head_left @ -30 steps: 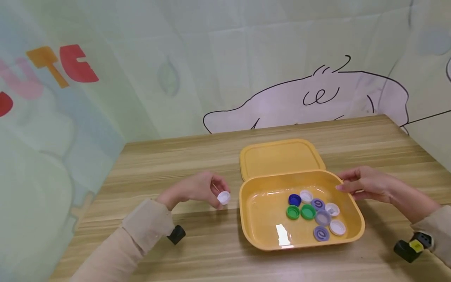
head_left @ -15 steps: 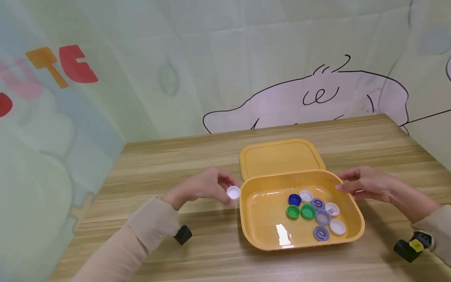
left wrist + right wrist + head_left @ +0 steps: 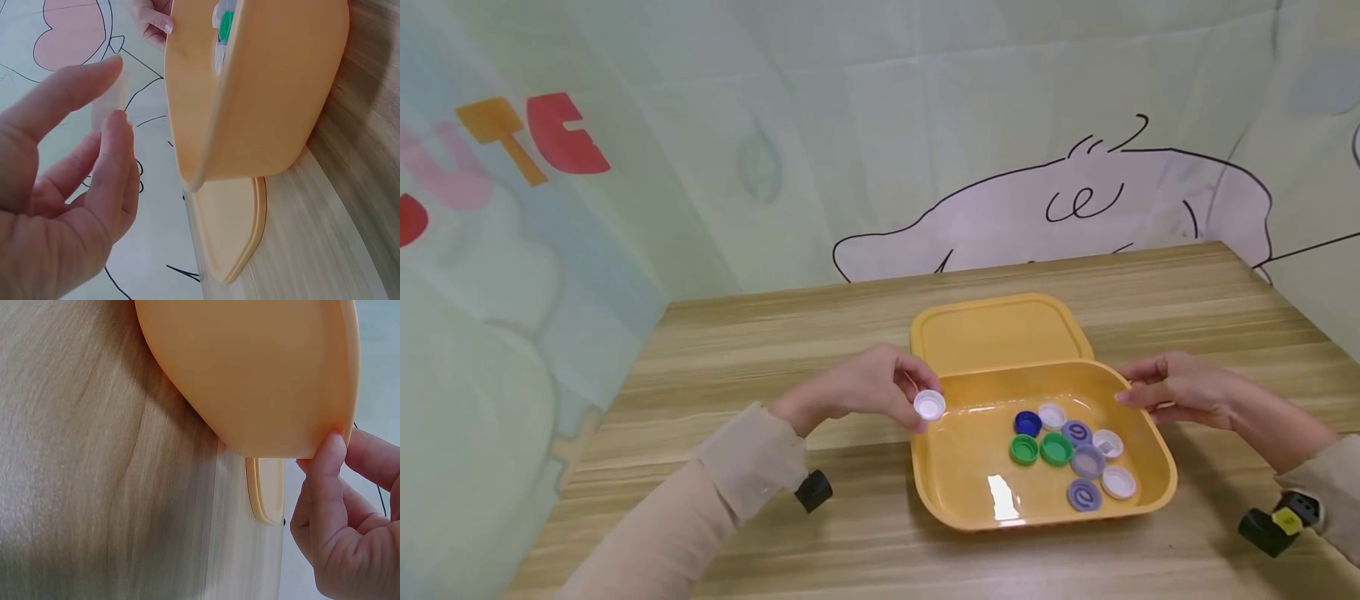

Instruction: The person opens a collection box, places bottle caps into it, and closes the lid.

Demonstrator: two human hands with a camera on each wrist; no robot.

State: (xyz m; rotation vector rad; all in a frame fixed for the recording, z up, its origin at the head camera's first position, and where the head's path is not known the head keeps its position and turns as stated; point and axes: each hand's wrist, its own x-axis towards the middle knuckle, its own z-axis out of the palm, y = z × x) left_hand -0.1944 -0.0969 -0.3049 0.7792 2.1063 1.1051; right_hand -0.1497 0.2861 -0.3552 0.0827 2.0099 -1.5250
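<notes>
My left hand (image 3: 874, 387) pinches a white bottle cap (image 3: 929, 406) between thumb and fingertips, over the left rim of a yellow plastic box (image 3: 955, 492). The left wrist view shows the cap (image 3: 110, 105) edge-on, above the level of the box rim. At the box's far right corner, my right hand (image 3: 1187, 392) grips the rim, thumb on one side and fingers on the other, as the right wrist view also shows. Inside, towards the right half, lie several bottle caps: a dark blue cap (image 3: 1027, 423), green caps (image 3: 1056, 449), purple caps (image 3: 1084, 495) and white caps (image 3: 1118, 482).
Behind the box a yellow lid (image 3: 1000, 333) lies flat on the wood-grain table (image 3: 790, 333), partly hidden by the box's back wall. A printed cloth backdrop (image 3: 880, 150) hangs along the table's far and left sides.
My left hand has carried the white cap rightwards and slightly up, from beside the box to over its left rim. The right hand, the box and the caps inside have stayed put.
</notes>
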